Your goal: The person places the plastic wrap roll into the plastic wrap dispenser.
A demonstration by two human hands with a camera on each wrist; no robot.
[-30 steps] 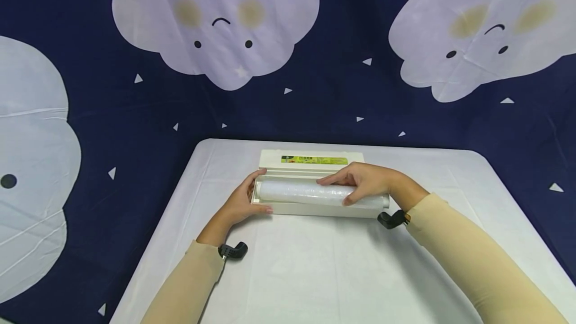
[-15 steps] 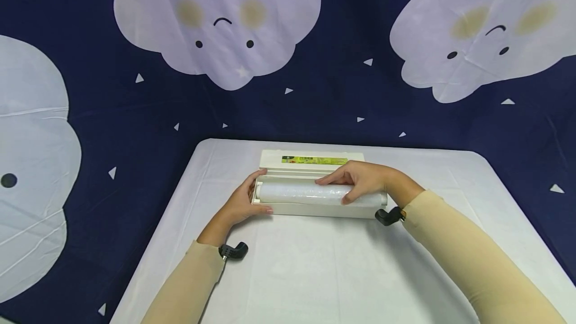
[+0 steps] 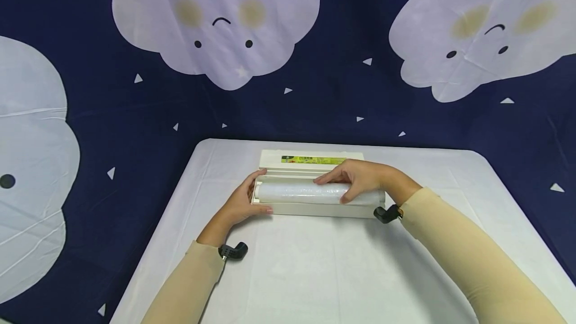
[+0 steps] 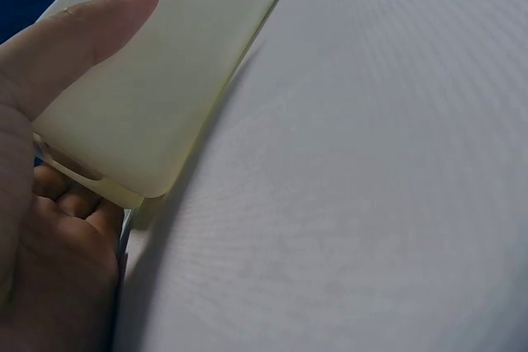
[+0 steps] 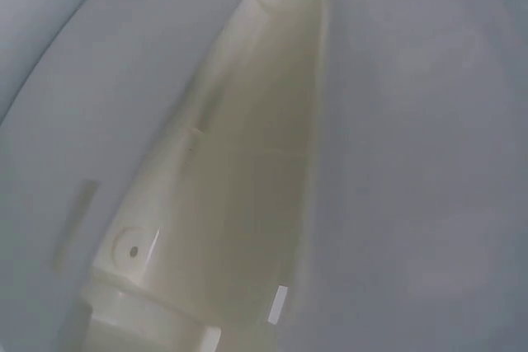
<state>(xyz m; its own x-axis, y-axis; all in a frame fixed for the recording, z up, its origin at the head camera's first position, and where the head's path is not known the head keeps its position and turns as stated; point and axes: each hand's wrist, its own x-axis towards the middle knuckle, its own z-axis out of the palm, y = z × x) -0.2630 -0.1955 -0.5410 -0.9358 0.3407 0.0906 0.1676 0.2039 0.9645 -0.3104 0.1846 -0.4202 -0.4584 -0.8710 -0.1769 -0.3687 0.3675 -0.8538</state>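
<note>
The roll (image 3: 301,193) looks like glossy plastic film, the box (image 3: 324,209) smooth, satiny plastic, the backdrop (image 3: 324,114) creased, matt cloth

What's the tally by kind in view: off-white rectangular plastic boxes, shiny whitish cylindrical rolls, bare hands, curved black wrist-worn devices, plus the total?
Off-white rectangular plastic box: 1
Shiny whitish cylindrical roll: 1
Bare hands, left hand and right hand: 2
Curved black wrist-worn devices, left device and right device: 2
Total: 6

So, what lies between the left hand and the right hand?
The head view shows a stretch of white roll and open box between left hand and right hand.
</note>
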